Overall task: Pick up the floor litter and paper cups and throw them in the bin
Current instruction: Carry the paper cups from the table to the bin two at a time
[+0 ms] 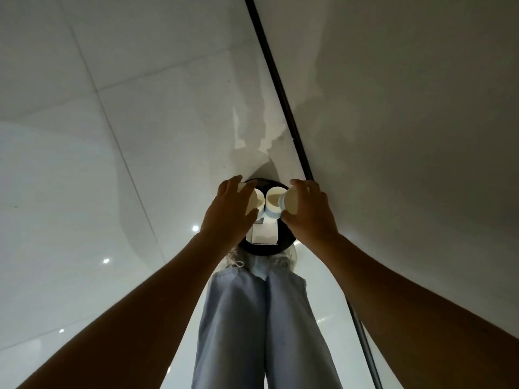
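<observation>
Our pale trousers (pixel 252 318) stand below; our left hand (pixel 227 214) and right hand (pixel 311 211) each grip a paper cup (pixel 289 202) tipped over the black bin (pixel 261 248), ready to drop in.

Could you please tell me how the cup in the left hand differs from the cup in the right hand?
The left cup is largely hidden behind the left hand; the right cup shows more of its side. The left cup's mouth points right, the right cup's left. Both are pale paper cups held tilted over the black bin.
</observation>
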Demonstrator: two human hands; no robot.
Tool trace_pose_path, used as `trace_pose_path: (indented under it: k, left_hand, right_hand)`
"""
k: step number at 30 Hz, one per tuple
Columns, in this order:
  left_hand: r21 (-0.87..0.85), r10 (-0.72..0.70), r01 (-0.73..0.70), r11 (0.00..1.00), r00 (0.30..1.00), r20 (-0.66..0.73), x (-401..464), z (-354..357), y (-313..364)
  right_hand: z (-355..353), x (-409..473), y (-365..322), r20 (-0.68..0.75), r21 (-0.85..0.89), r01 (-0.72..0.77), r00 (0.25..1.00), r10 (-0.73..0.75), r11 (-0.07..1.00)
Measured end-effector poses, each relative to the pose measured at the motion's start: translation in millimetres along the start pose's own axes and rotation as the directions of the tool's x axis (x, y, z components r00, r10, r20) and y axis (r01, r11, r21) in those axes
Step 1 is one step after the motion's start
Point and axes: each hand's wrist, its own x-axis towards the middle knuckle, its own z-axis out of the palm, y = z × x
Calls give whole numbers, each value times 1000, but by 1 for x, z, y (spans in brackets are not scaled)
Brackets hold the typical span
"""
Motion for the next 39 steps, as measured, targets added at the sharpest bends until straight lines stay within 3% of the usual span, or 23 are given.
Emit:
trace_pose_path:
  k: [6, 14, 21, 28, 34, 39]
  left_hand:
    - [-23, -43, 43, 999, 999, 12, 41, 52, -29]
    - [13, -61, 59, 998, 978, 201, 55, 97, -46]
    - [81, -41, 24, 996, 974, 221, 61, 106, -55]
    - [93, -109, 97, 991, 986, 129, 1, 50, -25]
    - [-14, -236, 237, 971, 971, 43, -98, -29, 24]
    - [-108, -398, 392, 914, 916, -45, -182, -79, 61]
  right_hand:
    - [51, 50, 19, -18, -1, 29, 999, -29, 1000]
    - [97, 77, 47, 170, -30, 13, 985, -8, 999]
    - [117, 83, 53, 149, -87, 55, 988, -42, 995]
    - [59, 38, 15, 162, -128, 91, 984, -70, 988]
    - [-16, -47, -53, 197, -225, 261, 956, -218, 939]
    - [-68, -120, -107, 285, -281, 452, 882, -376, 847]
